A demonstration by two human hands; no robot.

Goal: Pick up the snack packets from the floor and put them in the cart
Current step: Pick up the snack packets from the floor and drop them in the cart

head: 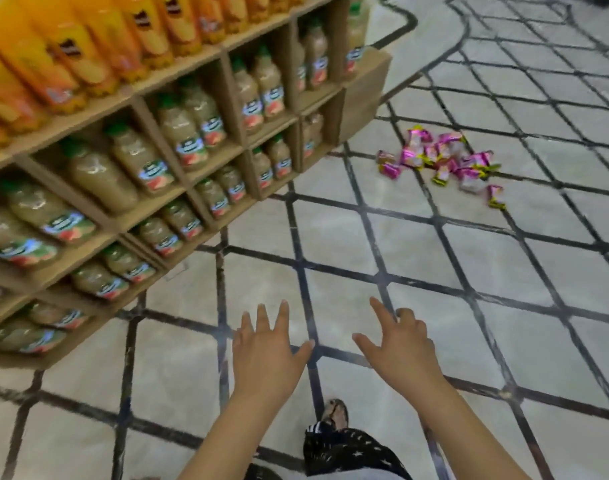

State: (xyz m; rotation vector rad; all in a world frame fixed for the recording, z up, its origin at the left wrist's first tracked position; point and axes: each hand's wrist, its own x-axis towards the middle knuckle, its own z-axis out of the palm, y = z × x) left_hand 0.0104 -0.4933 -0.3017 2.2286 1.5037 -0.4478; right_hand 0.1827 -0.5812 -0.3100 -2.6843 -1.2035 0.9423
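Lying in a loose heap on the tiled floor (382, 237), the pink and yellow snack packets (441, 161) sat well ahead of the fingertips and off to their right, with one packet strayed to the heap's near right edge. The heap stretched roughly crosswise to the reach, its right end dipping a little nearer. None of it was touched. The right hand (400, 348) was the closer of the two, since the packets lay beyond and to the right of its outstretched forefinger; its thumb was out, its other fingers loosely bent, and it held nothing. The left hand (265, 355), just beside it, was spread flat with straight fingers, also empty, and would have had to cross further over. Both hovered above bare tile. Left of the fingers ran a wooden shelf unit (362, 88) stocked with juice bottles (188, 129). Below the wrists a sandalled foot (336, 414) showed. No cart was in view, so its direction could not be judged.
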